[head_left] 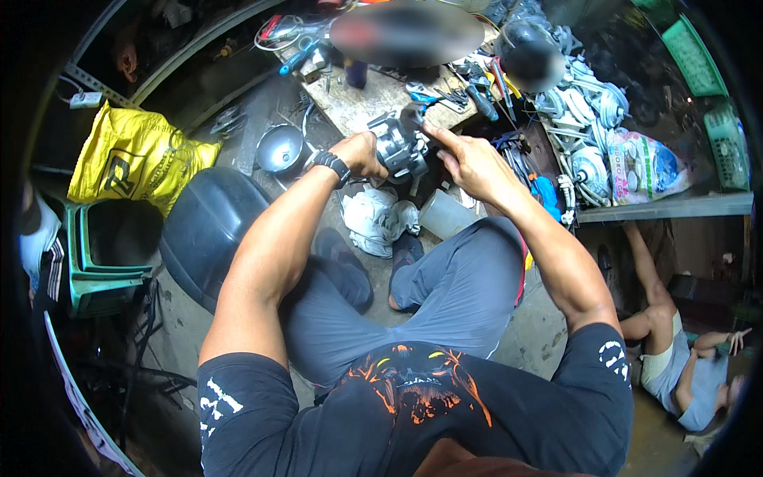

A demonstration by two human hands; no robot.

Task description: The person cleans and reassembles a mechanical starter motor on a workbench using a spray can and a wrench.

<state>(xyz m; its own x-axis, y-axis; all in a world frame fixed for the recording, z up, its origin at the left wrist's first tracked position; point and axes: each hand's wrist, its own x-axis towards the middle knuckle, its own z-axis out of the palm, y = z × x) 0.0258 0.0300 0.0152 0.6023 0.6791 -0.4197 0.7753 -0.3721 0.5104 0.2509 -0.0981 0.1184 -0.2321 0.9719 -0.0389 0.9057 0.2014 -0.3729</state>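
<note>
One metal part [400, 149] between fingers [445, 140]

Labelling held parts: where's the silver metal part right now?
Head view, upper centre: the silver metal part is in the left hand, with the right hand close on its right, by the wooden tabletop's near edge.

Forearms [286, 230] forward, left grip [359, 154] curled

And now the grey metal part [400, 149] is gripped on its left side by the left hand [359, 155], right at the wooden bench [342, 105]! The right hand [477, 164] is held to its right, index finger extended. Below, a crumpled white bundle [369, 221] is seen; off left, a round bowl [280, 149] and a yellow sack [131, 151] are spotted.
</note>
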